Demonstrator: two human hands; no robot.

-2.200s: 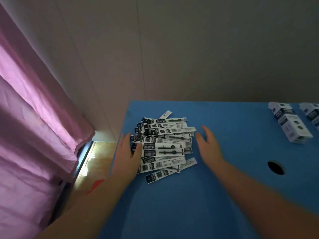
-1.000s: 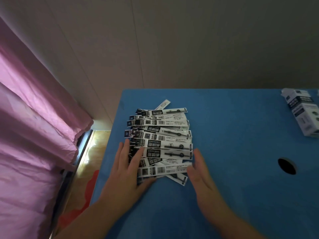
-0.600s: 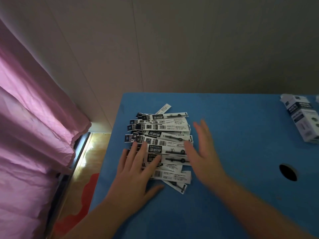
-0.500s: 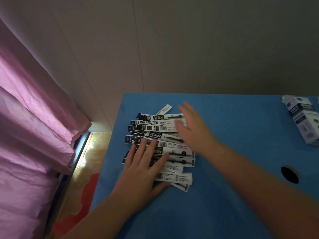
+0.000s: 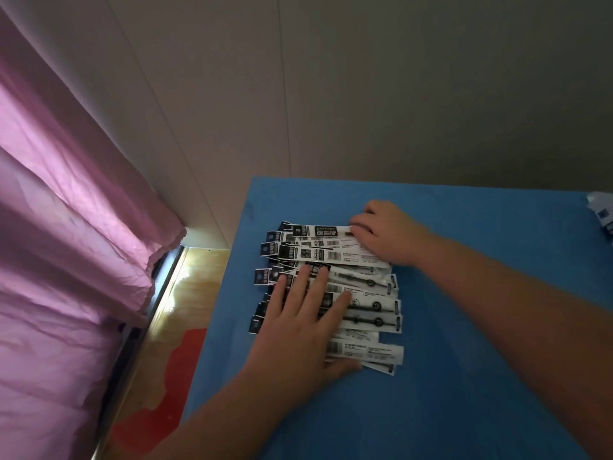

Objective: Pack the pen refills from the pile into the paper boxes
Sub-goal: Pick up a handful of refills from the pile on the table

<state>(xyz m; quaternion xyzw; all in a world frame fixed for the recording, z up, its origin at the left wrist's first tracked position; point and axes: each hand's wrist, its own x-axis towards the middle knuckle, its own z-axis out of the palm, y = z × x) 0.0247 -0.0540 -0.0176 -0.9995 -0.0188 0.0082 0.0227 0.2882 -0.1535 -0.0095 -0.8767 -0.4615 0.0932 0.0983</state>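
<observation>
A pile of pen refills point(image 5: 361, 295) in black-and-white sleeves lies fanned out near the left edge of the blue table point(image 5: 464, 376). My left hand point(image 5: 298, 330) lies flat on the near left part of the pile, fingers spread, holding nothing. My right hand point(image 5: 386, 232) rests on the right ends of the farthest sleeves, fingers curled over them. Its thumb is hidden, so a grip does not show. A corner of a white paper box point(image 5: 602, 212) shows at the right edge of the view.
A pink curtain point(image 5: 66, 260) hangs at the left, beside the table's left edge. A plain wall point(image 5: 398, 94) stands right behind the table. Wooden floor point(image 5: 172, 313) with a red patch lies between curtain and table.
My right hand has moved from the pile's right side up to the farthest sleeves. My left hand has slid onto the near part of the pile and stayed flat. The view has turned left.
</observation>
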